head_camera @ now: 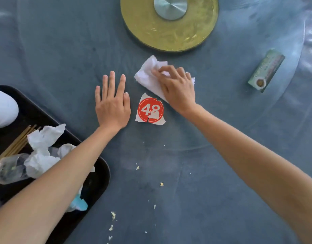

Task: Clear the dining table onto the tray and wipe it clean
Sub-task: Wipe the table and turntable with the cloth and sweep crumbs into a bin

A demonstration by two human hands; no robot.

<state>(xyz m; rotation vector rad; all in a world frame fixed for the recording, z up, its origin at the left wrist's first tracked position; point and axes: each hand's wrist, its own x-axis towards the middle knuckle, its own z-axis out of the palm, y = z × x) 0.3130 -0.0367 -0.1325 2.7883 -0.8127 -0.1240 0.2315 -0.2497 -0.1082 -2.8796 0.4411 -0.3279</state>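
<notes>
My right hand (176,87) grips a crumpled white tissue (148,76) and presses it on the grey-blue table (63,55), just below the gold turntable. My left hand (112,103) lies flat on the table with fingers straight, left of a torn red "48" sticker (150,110). The black tray (97,178) sits at the lower left under my left forearm. It holds used tissues (42,138), chopsticks (16,143), a clear plastic cup (9,168) and a white bowl (2,110). Small food crumbs (113,215) dot the table near me.
A gold turntable (169,36) with a metal hub (170,7) sits at the top centre. A green box (266,71) lies at the right on the glass round. A blue scrap (79,203) lies on the tray's near corner.
</notes>
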